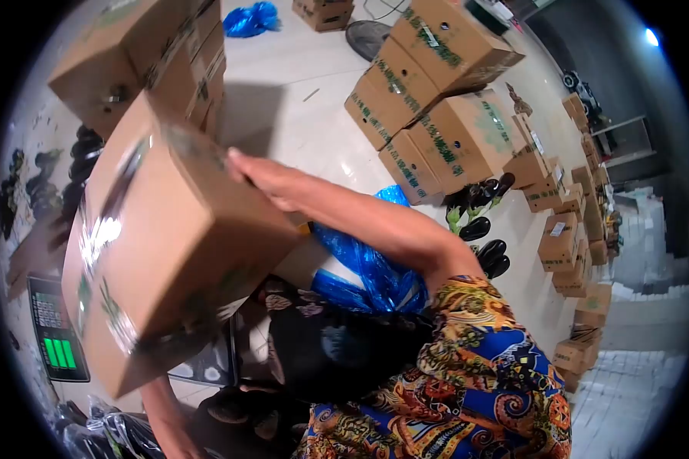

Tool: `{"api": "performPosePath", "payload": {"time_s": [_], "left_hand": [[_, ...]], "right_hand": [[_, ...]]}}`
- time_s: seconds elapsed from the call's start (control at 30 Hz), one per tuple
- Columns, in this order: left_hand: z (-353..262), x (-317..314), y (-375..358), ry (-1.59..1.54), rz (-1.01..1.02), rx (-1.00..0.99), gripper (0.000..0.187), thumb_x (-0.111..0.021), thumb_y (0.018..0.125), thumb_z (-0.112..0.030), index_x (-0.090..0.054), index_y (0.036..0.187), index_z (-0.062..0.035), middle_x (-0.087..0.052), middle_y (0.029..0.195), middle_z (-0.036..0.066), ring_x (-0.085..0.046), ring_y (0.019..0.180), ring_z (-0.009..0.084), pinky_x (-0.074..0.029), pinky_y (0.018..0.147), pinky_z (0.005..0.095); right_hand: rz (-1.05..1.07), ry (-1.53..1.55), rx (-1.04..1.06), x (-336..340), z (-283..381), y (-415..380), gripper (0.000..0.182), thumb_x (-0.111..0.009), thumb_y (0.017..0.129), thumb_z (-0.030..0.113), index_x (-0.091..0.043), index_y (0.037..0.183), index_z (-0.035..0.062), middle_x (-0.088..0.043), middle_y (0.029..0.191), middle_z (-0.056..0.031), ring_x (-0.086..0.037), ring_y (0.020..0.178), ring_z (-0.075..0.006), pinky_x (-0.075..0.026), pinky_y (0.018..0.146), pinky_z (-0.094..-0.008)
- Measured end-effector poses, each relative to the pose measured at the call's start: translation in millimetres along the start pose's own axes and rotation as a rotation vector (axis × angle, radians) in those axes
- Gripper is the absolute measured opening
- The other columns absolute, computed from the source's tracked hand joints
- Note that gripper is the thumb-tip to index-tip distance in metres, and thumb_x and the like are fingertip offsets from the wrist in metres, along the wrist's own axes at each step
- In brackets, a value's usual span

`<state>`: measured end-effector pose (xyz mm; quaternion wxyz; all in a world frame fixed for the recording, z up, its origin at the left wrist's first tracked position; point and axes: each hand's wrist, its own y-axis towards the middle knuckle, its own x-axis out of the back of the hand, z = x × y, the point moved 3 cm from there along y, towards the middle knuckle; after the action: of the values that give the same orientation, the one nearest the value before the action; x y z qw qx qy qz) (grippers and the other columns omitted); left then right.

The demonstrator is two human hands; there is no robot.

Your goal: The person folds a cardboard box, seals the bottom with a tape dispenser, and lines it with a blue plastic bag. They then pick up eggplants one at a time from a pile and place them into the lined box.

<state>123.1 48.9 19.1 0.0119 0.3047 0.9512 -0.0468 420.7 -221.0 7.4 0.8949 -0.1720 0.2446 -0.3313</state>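
Note:
A large taped cardboard box fills the left of the head view, tilted and slightly blurred. My right hand grips its upper edge, with the arm stretched across the view. The forearm of my left hand rises to the box's lower end. The box hides the left hand's fingers. Beside the box is a scale display with green lit panels. Part of a metal scale platform shows under the box. My patterned shirt and dark trousers fill the bottom.
Stacked printed cardboard boxes stand beyond my right arm, with loose eggplants beside them. Another box stack is at upper left. Crumpled blue plastic lies near my legs. Bagged eggplants sit at lower left. More boxes line the right.

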Motion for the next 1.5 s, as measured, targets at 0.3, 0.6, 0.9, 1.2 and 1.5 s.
{"api": "performPosePath", "payload": {"time_s": [0.3,0.6,0.9,1.2,1.5], "left_hand": [[-124.1,-228.5,-41.7,-0.067,0.546,-0.204,0.051,-0.034,0.101,-0.044,-0.052,0.127,-0.0042,-0.061,0.119,0.013,-0.062,0.103,0.0291,-0.052,0.084,0.0517],[-85.7,-495.8,-166.4,-0.325,1.238,0.304,0.051,-0.036,0.100,-0.045,-0.053,0.125,-0.0046,-0.063,0.115,0.013,-0.064,0.099,0.0294,-0.054,0.080,0.0536],[-19.1,-603.9,-288.0,-0.196,1.098,0.810,0.079,-0.045,0.093,-0.059,-0.014,0.150,-0.0145,-0.030,0.148,0.022,-0.055,0.112,0.0389,-0.056,0.079,0.0428],[-62.1,-606.1,-316.6,-0.214,1.636,0.383,0.083,-0.059,0.091,-0.034,-0.007,0.153,-0.0133,-0.014,0.158,0.014,-0.017,0.144,0.0293,-0.022,0.112,0.0512],[-27.8,-578.5,-253.9,-0.032,1.195,0.556,0.035,-0.054,0.094,-0.021,-0.052,0.124,-0.0034,-0.065,0.102,0.011,-0.065,0.080,0.0191,-0.054,0.071,0.0317]], "right_hand": [[-0.504,0.079,0.339,110.4,94.8,-254.0,0.047,-0.042,0.100,0.041,-0.055,0.127,0.0043,-0.062,0.117,-0.0095,-0.060,0.104,-0.0188,-0.049,0.089,-0.0363],[-0.727,-0.095,0.713,263.2,114.1,-426.2,0.050,-0.046,0.098,0.042,-0.052,0.131,0.0042,-0.059,0.125,-0.0075,-0.058,0.110,-0.0188,-0.049,0.091,-0.0363],[-1.134,0.344,0.647,390.5,86.1,-470.3,0.093,-0.049,0.085,0.071,-0.021,0.150,0.0111,-0.016,0.150,-0.0313,-0.031,0.137,-0.0394,-0.032,0.109,-0.0489],[-1.230,0.196,0.986,374.7,77.8,-402.7,0.077,-0.045,0.090,0.067,-0.035,0.143,0.0116,-0.040,0.143,-0.0046,-0.038,0.129,-0.0216,-0.030,0.107,-0.0378],[-1.033,0.612,0.949,344.5,45.1,-344.2,0.066,-0.031,0.096,0.063,-0.039,0.142,0.0167,-0.042,0.143,-0.0028,-0.041,0.129,-0.0251,-0.036,0.106,-0.0449]]}}
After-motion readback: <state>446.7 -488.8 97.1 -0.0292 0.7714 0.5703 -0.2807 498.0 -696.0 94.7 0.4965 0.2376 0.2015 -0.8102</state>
